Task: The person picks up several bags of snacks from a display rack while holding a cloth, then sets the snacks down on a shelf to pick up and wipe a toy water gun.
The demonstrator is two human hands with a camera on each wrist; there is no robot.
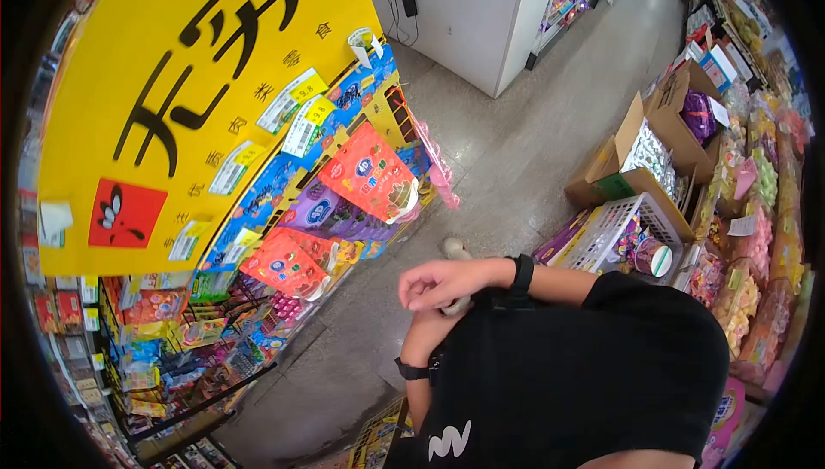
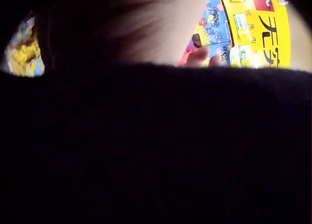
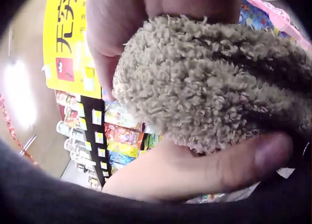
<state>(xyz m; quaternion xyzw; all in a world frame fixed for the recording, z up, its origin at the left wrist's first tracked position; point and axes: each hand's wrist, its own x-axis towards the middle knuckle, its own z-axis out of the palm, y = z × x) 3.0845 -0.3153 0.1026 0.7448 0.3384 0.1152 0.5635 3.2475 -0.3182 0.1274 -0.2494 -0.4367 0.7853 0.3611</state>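
Observation:
In the head view my right hand (image 1: 447, 284) lies over my left hand (image 1: 425, 336), close in front of my black shirt. Between them is a fuzzy beige-grey plush piece (image 3: 195, 82), seen large in the right wrist view. Fingers of the right hand bend round its rounded end from above, and a thumb (image 3: 268, 155) lies along its lower side. Just past the hands a pale rounded shape (image 1: 455, 250) shows in the head view. Most of the left fingers are hidden there. Black cloth fills much of the left wrist view.
A snack rack with a big yellow sign (image 1: 215, 82) and red snack pouches (image 1: 369, 175) stands at the left. On the right are open cardboard boxes (image 1: 632, 160), a white plastic basket (image 1: 601, 233) and bagged sweets. A white counter (image 1: 464, 22) stands across the grey floor (image 1: 516, 117).

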